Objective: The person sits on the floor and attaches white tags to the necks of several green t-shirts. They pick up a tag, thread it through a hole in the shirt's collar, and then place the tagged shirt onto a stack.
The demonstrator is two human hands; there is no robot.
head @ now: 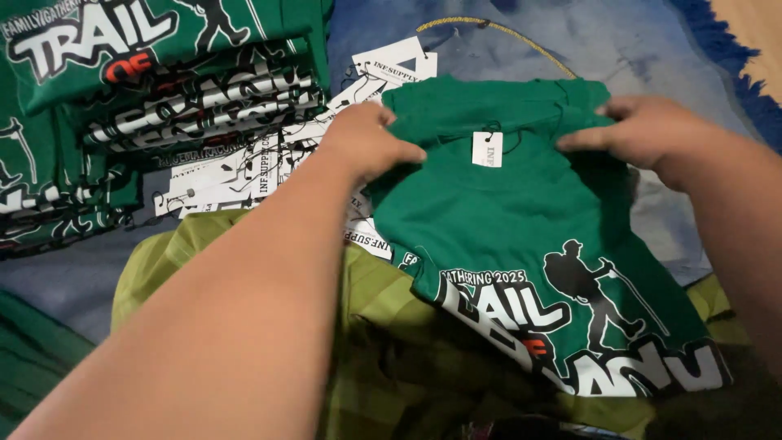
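Green T-shirt (529, 220) with a white hiker print lies face up across a green plaid cloth (391, 326), its white hang tag (487, 149) at the collar. Left hand (366, 138) is closed on the left shoulder fabric; right hand (643, 130) presses flat, fingers together, on the right shoulder, pinching nothing that I can make out. Folding cleanly seems to call for even pulls on both shoulders. Folded matching shirts (122, 73) are stacked at the left, loose white tags (244, 163) beside them, over a blue rug (570, 41).
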